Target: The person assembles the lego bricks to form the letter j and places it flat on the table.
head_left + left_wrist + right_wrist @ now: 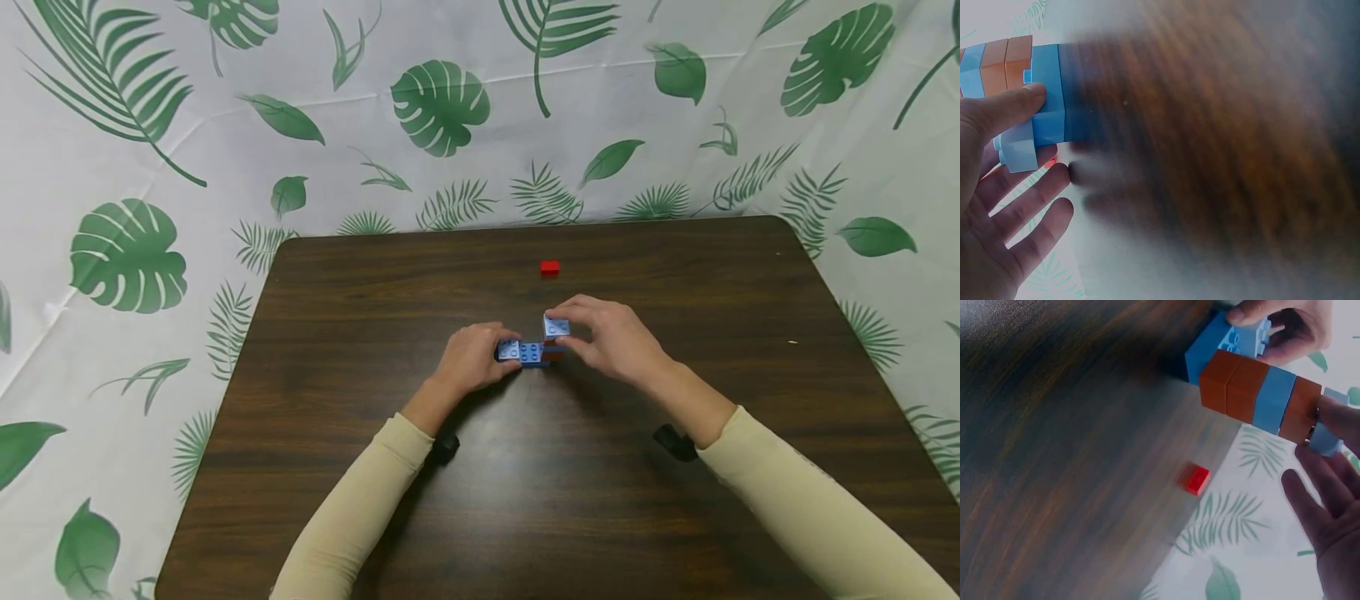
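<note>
A small build of toy building bricks stands on the table, with a long blue brick (pixel 532 353) at its base. My left hand (pixel 468 360) holds its left end, thumb and fingers on either side of a light blue brick (pixel 509 349). From the base's right end rises a column of orange bricks (pixel 1245 389) with one blue brick (pixel 1274 398) between them. At the column's top, my right hand (pixel 613 337) pinches another light blue brick (pixel 556 326) between thumb and fingers. In the right wrist view that brick sits right at the uppermost orange brick, slightly tilted.
Behind the build, a lone red brick (pixel 550 267) lies toward the far edge of the dark wooden table (pixel 360 283). A white cloth (pixel 330 175) printed with green leaves hangs beyond the table. Black devices (pixel 675 442) are strapped under both wrists.
</note>
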Motion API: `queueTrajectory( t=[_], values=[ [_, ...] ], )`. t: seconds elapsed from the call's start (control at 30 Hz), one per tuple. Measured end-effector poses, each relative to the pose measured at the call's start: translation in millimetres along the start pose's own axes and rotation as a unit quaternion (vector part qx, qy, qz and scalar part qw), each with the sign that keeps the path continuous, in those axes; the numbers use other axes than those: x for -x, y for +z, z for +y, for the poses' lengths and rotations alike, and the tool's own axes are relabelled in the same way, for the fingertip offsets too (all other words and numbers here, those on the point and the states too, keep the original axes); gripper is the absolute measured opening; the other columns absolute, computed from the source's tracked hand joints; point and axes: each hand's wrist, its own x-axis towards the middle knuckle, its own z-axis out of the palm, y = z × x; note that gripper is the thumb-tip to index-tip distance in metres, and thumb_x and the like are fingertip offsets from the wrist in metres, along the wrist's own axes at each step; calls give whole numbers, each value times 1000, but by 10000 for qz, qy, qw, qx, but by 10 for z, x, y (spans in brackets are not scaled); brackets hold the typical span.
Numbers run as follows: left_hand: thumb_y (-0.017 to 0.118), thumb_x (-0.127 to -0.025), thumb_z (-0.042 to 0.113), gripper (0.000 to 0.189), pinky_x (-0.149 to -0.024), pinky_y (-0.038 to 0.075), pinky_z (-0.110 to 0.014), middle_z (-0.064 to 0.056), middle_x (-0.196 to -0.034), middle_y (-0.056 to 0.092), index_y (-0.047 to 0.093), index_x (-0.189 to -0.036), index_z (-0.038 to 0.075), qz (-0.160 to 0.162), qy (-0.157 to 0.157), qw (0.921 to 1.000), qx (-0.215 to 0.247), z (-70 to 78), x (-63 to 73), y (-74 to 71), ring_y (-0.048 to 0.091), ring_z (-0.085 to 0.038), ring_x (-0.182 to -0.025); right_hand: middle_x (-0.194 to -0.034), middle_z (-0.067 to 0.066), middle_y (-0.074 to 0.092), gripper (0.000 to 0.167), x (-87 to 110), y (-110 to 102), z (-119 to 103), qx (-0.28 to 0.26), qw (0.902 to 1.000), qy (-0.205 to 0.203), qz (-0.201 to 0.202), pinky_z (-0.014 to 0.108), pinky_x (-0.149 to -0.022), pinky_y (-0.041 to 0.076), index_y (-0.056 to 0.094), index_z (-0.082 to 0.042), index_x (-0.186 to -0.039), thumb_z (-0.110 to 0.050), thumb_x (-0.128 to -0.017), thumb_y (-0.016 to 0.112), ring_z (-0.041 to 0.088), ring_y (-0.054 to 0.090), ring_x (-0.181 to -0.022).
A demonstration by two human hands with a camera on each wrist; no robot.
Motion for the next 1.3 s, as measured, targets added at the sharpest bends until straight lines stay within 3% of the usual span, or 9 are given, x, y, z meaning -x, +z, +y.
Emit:
queueTrajectory(
  t=[0.4,0.87,1.07,1.3],
  values=[
    [77,-83,44,39,-63,45,-28,8,-93,65,74,-115,22,65,9,10000,-33,-7,4,-1,53,-7,-71,-116,0,64,43,-28,-9,-11,145,9995,235,-176,41,-75,51,68,-17,-127,-20,-85,78,21,63,-84],
    [78,-82,41,41,-66,47,-31,5,-100,67,73,-117,20,-1,-5,10000,75,-1,8,0,56,-9,-76,-123,2,61,50,31,87,78,-622,9977,272,-57,47,-86,50,59,-18,-134,-18,-87,76,24,62,-107],
    [82,-77,46,50,-71,48,-32,6,-103,68,71,-120,21,-68,-61,9996,260,-45,0,4,59,-9,-81,-131,12,56,69,41,245,208,-1542,9839,841,-330,50,-89,49,45,-14,-146,-14,-86,78,29,58,-113],
    [87,-75,29,67,-77,50,-39,2,-114,62,57,-135,22,-145,-14,9992,377,-78,33,-34,60,-12,-93,-126,13,57,59,77,420,373,-2139,9644,1489,-458,45,-88,51,48,-9,-138,-7,-86,76,29,58,-113]
  ],
)
